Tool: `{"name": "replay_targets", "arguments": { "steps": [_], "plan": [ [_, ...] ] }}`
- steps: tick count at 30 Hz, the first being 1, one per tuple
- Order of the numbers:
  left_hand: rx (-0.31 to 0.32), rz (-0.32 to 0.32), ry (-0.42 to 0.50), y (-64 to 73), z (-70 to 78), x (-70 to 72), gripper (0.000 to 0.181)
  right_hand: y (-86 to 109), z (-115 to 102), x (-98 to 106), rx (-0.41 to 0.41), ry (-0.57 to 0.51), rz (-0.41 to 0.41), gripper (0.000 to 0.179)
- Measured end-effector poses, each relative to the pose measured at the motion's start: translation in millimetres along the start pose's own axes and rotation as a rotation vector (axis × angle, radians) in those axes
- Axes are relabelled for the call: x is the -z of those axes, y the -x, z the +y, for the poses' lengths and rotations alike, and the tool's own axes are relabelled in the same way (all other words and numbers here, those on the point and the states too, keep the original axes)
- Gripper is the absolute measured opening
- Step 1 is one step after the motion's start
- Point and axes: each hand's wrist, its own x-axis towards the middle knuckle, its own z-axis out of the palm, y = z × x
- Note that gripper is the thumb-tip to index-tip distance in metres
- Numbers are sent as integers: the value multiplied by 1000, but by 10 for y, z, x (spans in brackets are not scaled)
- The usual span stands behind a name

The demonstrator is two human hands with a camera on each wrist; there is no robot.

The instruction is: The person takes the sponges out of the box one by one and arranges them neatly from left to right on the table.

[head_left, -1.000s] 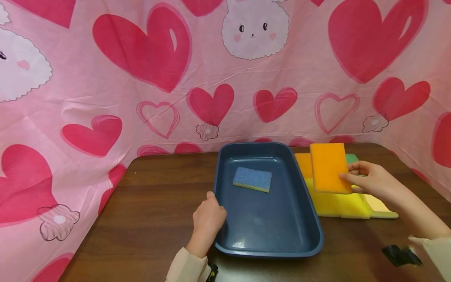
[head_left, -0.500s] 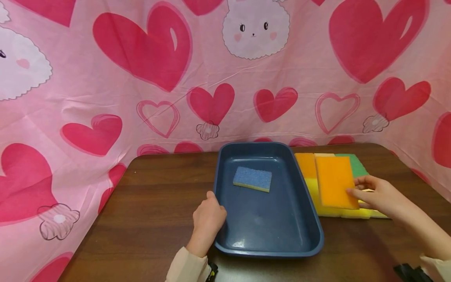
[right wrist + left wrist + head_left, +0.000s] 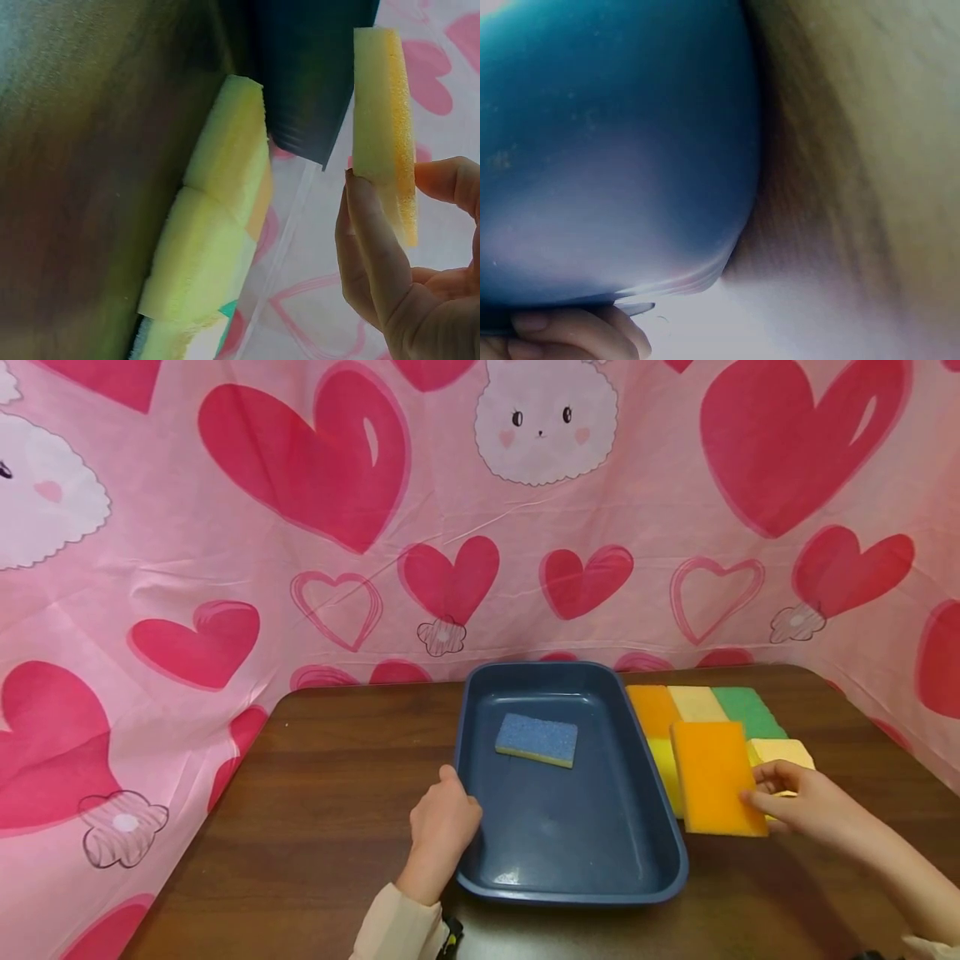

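My left hand (image 3: pixel 445 814) grips the left rim of a dark blue rectangular tray (image 3: pixel 570 843); the left wrist view shows its curled fingers (image 3: pixel 577 334) at the rim. Inside the tray lies a blue sponge (image 3: pixel 537 740) with a yellow underside. To the tray's right, my right hand (image 3: pixel 802 797) pinches an orange sponge (image 3: pixel 717 781) by its right edge, thumb on the orange face. In the right wrist view the held sponge (image 3: pixel 375 105) shows a pale yellow back layer and stands apart from the sponges on the table.
Beside the tray's right wall lie an orange sponge (image 3: pixel 651 710), a cream sponge (image 3: pixel 695 703), a green sponge (image 3: pixel 750 714), a yellow sponge (image 3: pixel 664 768) and a pale yellow sponge (image 3: pixel 783 752). The held sponge hides part of them. Brown wooden table (image 3: pixel 330 793); pink heart-patterned cloth (image 3: pixel 517 518) hangs behind.
My right hand has moved the orange sponge down in the head view, toward me and slightly right, uncovering the cream and green sponges behind it. The left hand and tray stay put.
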Motion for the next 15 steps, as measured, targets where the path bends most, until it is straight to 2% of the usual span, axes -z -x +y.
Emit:
{"name": "replay_targets", "arguments": {
  "steps": [15],
  "plan": [
    [-9, 6, 2, -18, -4, -15, 24, 38, 129, -137, -18, -47, -172, 41]
  ]
}}
